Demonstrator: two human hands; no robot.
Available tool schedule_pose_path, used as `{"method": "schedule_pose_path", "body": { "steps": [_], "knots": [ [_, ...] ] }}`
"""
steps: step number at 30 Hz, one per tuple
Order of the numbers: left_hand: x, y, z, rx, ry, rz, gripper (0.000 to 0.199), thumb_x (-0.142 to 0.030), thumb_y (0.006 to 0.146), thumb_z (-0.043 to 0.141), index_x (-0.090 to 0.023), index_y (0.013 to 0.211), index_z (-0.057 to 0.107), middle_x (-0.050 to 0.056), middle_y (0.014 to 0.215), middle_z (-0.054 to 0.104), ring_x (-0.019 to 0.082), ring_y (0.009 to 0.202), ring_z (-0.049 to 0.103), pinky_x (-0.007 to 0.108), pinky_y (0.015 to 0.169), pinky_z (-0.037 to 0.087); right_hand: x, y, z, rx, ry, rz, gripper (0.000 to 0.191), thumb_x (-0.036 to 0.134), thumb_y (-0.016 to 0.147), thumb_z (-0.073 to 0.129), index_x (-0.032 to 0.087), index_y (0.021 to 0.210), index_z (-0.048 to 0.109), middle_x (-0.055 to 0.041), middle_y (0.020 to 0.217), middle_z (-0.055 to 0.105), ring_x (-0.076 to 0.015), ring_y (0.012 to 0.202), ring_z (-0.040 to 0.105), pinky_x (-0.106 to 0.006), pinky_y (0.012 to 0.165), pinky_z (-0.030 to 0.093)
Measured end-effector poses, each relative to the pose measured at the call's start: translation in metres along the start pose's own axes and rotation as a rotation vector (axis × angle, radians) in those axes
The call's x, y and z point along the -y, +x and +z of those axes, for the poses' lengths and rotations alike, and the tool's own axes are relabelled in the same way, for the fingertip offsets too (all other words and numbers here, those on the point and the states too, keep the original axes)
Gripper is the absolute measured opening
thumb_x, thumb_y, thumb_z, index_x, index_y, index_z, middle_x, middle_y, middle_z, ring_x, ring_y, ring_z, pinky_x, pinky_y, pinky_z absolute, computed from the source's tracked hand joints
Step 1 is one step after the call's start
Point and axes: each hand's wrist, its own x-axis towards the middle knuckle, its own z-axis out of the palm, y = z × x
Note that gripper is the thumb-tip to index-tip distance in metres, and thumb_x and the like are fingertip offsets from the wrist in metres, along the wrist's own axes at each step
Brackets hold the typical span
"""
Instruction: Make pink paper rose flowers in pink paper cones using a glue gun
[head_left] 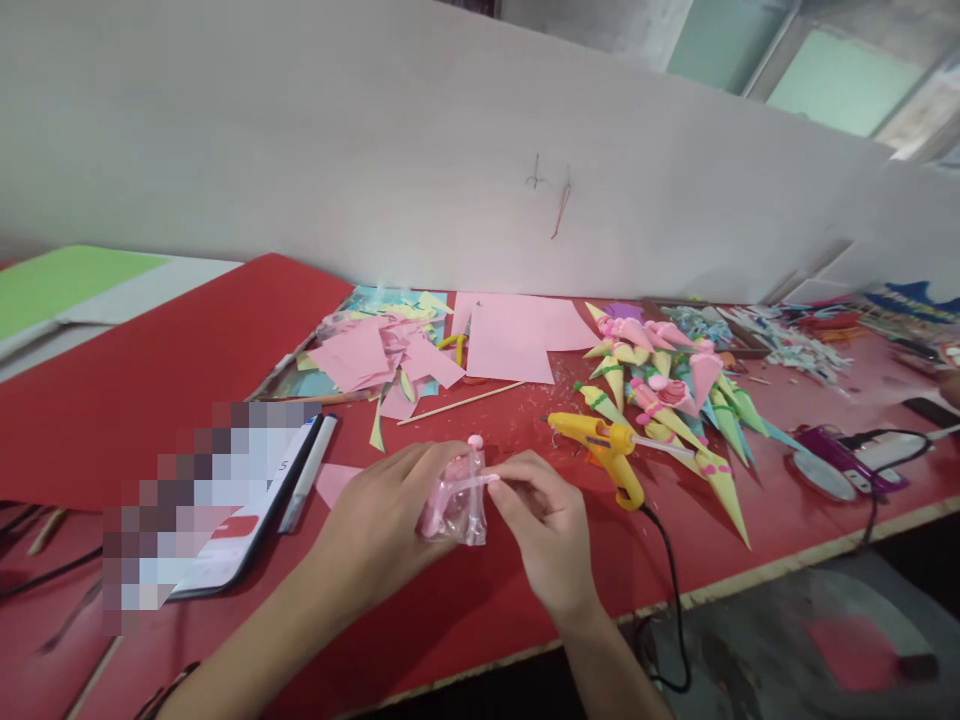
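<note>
Near the front of the red table, my left hand (382, 510) is wrapped round a small clear plastic bag (469, 515) with pink pieces inside. A small pink ball (475, 441) shows at the bag's top edge. My right hand (551, 530) pinches the end of a thin pale strip (484, 481) that runs across the bag. Right of my hands lies a yellow glue gun (600, 440) with a clear glue stick in its back. Beyond it is a pile of yellow, pink and green paper cones (664, 385).
Pink paper sheets (510, 345) and scraps (360, 350) lie behind my hands, with a thin wooden stick (461, 402). A tablet (255, 540) and a white marker (307, 475) are at the left. A purple device (840, 460) and cables are at the right.
</note>
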Motion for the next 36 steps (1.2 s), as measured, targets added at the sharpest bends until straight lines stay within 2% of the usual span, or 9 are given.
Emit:
{"method": "schedule_pose_path", "body": {
  "steps": [6,11,14,18,23,26,29,33,36],
  "knots": [
    [0.000,0.002,-0.001,0.015,-0.048,-0.006,0.021,-0.025,0.077,0.046,-0.018,0.094,0.056,0.005,0.079,0.070,0.019,0.068,0.066,0.026,0.051,0.045,0.000,0.002,0.000,0.041,0.100,0.053,0.004,0.016,0.072,0.062,0.020,0.071,0.062,0.0020,0.067,0.059,-0.0114,0.063,0.055,-0.022,0.059,0.046],
    [0.001,0.001,0.003,0.040,-0.096,0.005,0.015,-0.024,0.076,0.049,-0.019,0.090,0.054,0.002,0.074,0.068,0.018,0.062,0.064,0.024,0.048,0.043,-0.002,0.002,0.000,0.037,0.130,0.094,0.010,0.021,0.068,0.067,0.020,0.067,0.057,0.0034,0.062,0.057,-0.0100,0.056,0.050,-0.020,0.052,0.042],
    [0.001,-0.001,0.005,0.098,-0.107,-0.014,0.022,-0.022,0.074,0.051,-0.019,0.095,0.054,0.004,0.081,0.070,0.019,0.068,0.066,0.026,0.052,0.046,-0.003,0.001,-0.001,0.031,0.169,0.110,0.010,0.022,0.070,0.066,0.019,0.065,0.057,0.0046,0.058,0.055,-0.0087,0.052,0.048,-0.019,0.048,0.041],
    [0.001,-0.002,0.007,0.125,-0.122,-0.028,0.023,-0.020,0.072,0.050,-0.020,0.095,0.054,0.004,0.083,0.070,0.020,0.070,0.066,0.027,0.055,0.047,-0.001,0.001,-0.001,0.001,0.154,0.111,0.010,0.022,0.075,0.061,0.019,0.066,0.062,0.0037,0.058,0.058,-0.0092,0.053,0.053,-0.019,0.050,0.044],
    [0.002,-0.003,0.009,0.082,-0.134,-0.028,0.025,-0.018,0.073,0.047,-0.019,0.097,0.053,0.004,0.082,0.070,0.020,0.070,0.066,0.027,0.054,0.047,0.000,0.002,-0.002,0.008,0.101,0.113,0.008,0.020,0.076,0.060,0.020,0.076,0.068,-0.0005,0.075,0.068,-0.0129,0.069,0.062,-0.022,0.062,0.051],
    [0.003,-0.003,0.009,0.083,-0.143,-0.034,0.025,-0.020,0.074,0.046,-0.020,0.098,0.052,0.004,0.084,0.070,0.020,0.071,0.066,0.027,0.054,0.047,0.000,0.002,-0.003,0.009,0.101,0.131,0.010,0.022,0.076,0.060,0.021,0.080,0.070,-0.0014,0.077,0.070,-0.0151,0.070,0.065,-0.026,0.065,0.054],
    [0.003,-0.002,0.008,0.089,-0.142,-0.069,0.025,-0.025,0.077,0.046,-0.020,0.101,0.052,0.004,0.083,0.070,0.019,0.067,0.066,0.026,0.052,0.046,-0.001,0.002,-0.003,0.017,0.146,0.154,0.007,0.024,0.075,0.064,0.022,0.077,0.069,-0.0003,0.072,0.071,-0.0155,0.065,0.066,-0.027,0.063,0.056],
    [0.003,-0.002,0.007,0.104,-0.143,-0.106,0.038,-0.027,0.075,0.049,-0.020,0.112,0.048,0.004,0.081,0.070,0.019,0.063,0.066,0.025,0.049,0.045,-0.003,0.004,-0.003,-0.002,0.208,0.153,0.004,0.025,0.072,0.067,0.021,0.070,0.065,0.0027,0.060,0.067,-0.0130,0.053,0.064,-0.024,0.053,0.055],
    [0.004,-0.002,0.007,0.117,-0.148,-0.099,0.040,-0.026,0.073,0.051,-0.021,0.113,0.048,0.003,0.080,0.070,0.019,0.062,0.066,0.025,0.049,0.045,-0.004,0.005,-0.004,-0.011,0.200,0.142,0.004,0.022,0.071,0.067,0.020,0.070,0.065,0.0031,0.060,0.066,-0.0117,0.052,0.063,-0.021,0.051,0.054]
  ]
}}
